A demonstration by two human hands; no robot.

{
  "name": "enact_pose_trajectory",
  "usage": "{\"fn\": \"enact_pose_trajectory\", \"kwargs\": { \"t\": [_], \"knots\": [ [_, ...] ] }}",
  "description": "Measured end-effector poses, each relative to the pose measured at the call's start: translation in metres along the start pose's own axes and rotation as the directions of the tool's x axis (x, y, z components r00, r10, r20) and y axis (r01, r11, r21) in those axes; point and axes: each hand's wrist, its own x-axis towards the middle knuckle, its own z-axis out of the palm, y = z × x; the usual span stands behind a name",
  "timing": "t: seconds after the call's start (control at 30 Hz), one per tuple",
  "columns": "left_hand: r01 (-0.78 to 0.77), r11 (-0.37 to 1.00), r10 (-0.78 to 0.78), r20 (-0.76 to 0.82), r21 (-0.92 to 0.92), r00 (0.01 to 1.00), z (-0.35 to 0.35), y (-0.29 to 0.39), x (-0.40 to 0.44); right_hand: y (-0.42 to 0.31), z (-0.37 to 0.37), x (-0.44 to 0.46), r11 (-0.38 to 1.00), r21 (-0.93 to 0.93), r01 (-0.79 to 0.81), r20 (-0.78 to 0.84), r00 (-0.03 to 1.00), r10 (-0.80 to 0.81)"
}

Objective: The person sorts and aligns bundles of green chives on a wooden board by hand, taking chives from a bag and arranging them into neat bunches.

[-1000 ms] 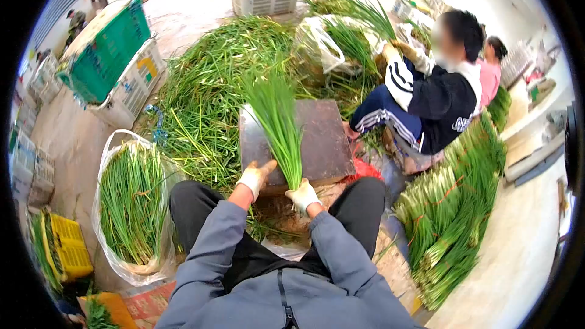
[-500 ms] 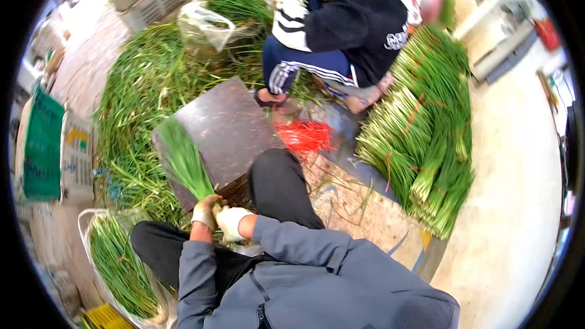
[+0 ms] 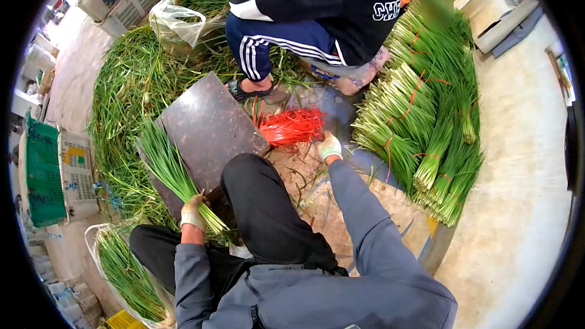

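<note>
My left hand (image 3: 192, 212), in a pale glove, is closed round a loose bunch of green chives (image 3: 167, 167). The leafy ends lie across a dark flat board (image 3: 204, 128), and the pale stalk ends stick out past my hand toward my knee. My right hand (image 3: 329, 147), gloved with bare fingertips showing, is stretched out to the right end of a pile of red ties (image 3: 292, 127). Its fingers are curled in at the pile's edge; whatever they pinch is too small to make out.
Loose chives (image 3: 131, 91) cover the floor at left. Tied bundles (image 3: 405, 106) are stacked at right. A co-worker in a black top (image 3: 332, 9) squats ahead. Crates (image 3: 76, 170) stand at far left, and a plastic bag of chives (image 3: 131, 274) is beside my left knee.
My hands were together at the stalk ends. My right hand has let go and moved right and forward to the red ties; my left still holds the chives. The view has shifted slightly.
</note>
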Motion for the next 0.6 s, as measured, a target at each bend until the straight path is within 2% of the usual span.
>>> {"fn": "enact_pose_trajectory", "kwargs": {
  "t": [0.07, 0.1, 0.13, 0.17, 0.23, 0.27, 0.3, 0.33, 0.37, 0.43, 0.47, 0.57, 0.6],
  "knots": [
    [-0.004, 1.000, 0.005, -0.046, 0.015, 0.999, -0.002, -0.005, 0.000, -0.041, -0.012, -0.017, 0.970, -0.038, 0.240, 0.029, 0.971, -0.239],
    [-0.012, 1.000, 0.013, -0.052, 0.020, 0.999, -0.002, -0.005, 0.001, -0.033, 0.014, -0.003, 0.865, -0.228, 0.448, -0.012, 0.887, -0.462],
    [0.002, 1.000, -0.001, -0.055, 0.029, 0.998, -0.001, -0.005, 0.000, -0.048, 0.016, -0.001, 0.757, -0.342, 0.557, 0.046, 0.814, -0.579],
    [0.023, 0.999, -0.021, -0.055, 0.041, 0.998, -0.002, -0.006, -0.002, -0.068, 0.011, -0.007, 0.730, -0.340, 0.593, 0.168, 0.802, -0.573],
    [0.008, 0.998, -0.005, -0.045, 0.060, 0.999, -0.009, -0.009, 0.010, -0.077, 0.019, 0.003, 0.512, -0.448, 0.733, 0.174, 0.633, -0.754],
    [0.022, 0.999, -0.019, -0.048, 0.046, 0.999, -0.011, -0.013, 0.009, -0.069, 0.026, 0.010, 0.523, -0.450, 0.724, 0.169, 0.644, -0.746],
    [0.023, 0.999, -0.022, -0.048, 0.024, 0.999, -0.011, -0.010, 0.016, -0.068, 0.034, 0.024, 0.607, -0.313, 0.730, 0.341, 0.683, -0.646],
    [0.037, 0.999, -0.036, -0.051, 0.015, 0.998, -0.004, -0.005, 0.012, -0.073, 0.037, 0.031, 0.692, -0.178, 0.700, 0.515, 0.665, -0.540],
    [0.039, 0.999, -0.038, -0.053, 0.015, 0.998, -0.007, -0.006, 0.014, -0.068, 0.041, 0.025, 0.693, -0.177, 0.699, 0.517, 0.665, -0.539],
    [0.019, 1.000, -0.019, -0.019, -0.014, 1.000, -0.017, -0.015, 0.017, -0.051, 0.046, -0.003, 0.744, -0.149, 0.651, 0.352, 0.738, -0.576],
    [0.032, 0.999, -0.032, -0.024, -0.017, 0.999, -0.018, -0.016, 0.015, -0.050, 0.046, -0.015, 0.800, -0.140, 0.583, 0.382, 0.777, -0.500],
    [0.057, 0.998, -0.057, -0.019, 0.011, 0.998, -0.018, -0.015, 0.023, -0.050, 0.045, -0.030, 0.845, -0.132, 0.519, 0.400, 0.807, -0.433],
    [0.087, 0.996, -0.087, -0.019, -0.016, 0.996, -0.019, -0.014, 0.029, -0.047, 0.041, -0.028, 0.869, -0.102, 0.485, 0.458, 0.798, -0.391]
  ]
}}
